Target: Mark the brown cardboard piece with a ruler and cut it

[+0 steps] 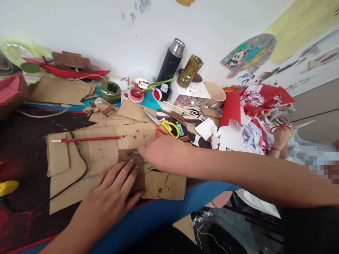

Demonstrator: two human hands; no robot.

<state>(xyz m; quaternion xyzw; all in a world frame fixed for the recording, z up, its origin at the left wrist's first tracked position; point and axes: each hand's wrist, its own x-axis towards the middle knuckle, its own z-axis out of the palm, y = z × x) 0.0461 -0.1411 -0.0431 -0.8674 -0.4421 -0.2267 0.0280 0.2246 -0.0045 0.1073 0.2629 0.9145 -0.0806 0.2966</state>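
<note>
Here, both hands flat on cardboard

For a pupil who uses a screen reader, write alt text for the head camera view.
Two bare hands, left hand and right hand, press flat on a brown painted cardboard piece atop cardboard sheets on a cluttered craft table. A red paintbrush, scissors and paint pots lie behind.

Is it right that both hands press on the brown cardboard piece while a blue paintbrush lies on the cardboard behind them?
Not quite. The head view shows the left hand and right hand on the brown cardboard piece, but the paintbrush on the cardboard behind them is red, not blue.
</note>
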